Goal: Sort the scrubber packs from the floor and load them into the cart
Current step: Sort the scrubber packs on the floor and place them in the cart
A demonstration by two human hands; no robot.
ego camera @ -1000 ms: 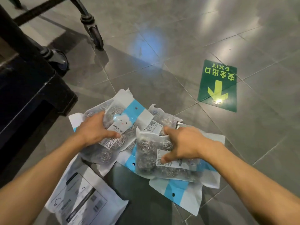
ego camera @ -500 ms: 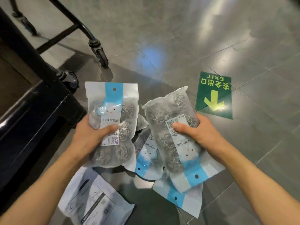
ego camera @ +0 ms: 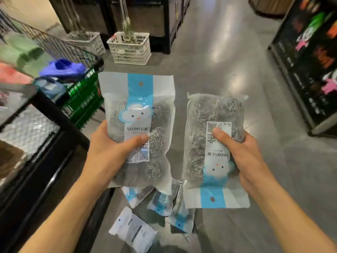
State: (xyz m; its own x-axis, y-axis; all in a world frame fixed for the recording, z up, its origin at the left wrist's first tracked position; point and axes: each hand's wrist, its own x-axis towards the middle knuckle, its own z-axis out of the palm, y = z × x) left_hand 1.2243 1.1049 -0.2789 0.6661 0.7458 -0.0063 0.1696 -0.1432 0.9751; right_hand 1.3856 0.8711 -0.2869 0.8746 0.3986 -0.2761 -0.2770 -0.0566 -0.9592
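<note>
My left hand (ego camera: 109,152) grips a clear pack of steel wool scrubbers (ego camera: 140,110), held upright with its blue and white header on top. In my right hand (ego camera: 246,157) is a second scrubber pack (ego camera: 204,143), turned upside down so its header points toward me. Both packs are raised well above the floor, side by side. Below them several more scrubber packs (ego camera: 158,203) lie on the grey floor, and a white pack (ego camera: 133,230) lies back side up. The cart (ego camera: 42,123) with its black frame stands at my left, and a green wire basket (ego camera: 83,99) sits past it.
Two white plastic crates (ego camera: 129,48) stand on the floor ahead by dark shelving. A dark display rack (ego camera: 306,70) with colourful goods runs along the right. Green, red and blue items fill the cart area at the upper left.
Both hands have lifted their packs higher off the floor. My view has tilted up from the floor pile to the aisle ahead, so the green exit sign is out of sight.
</note>
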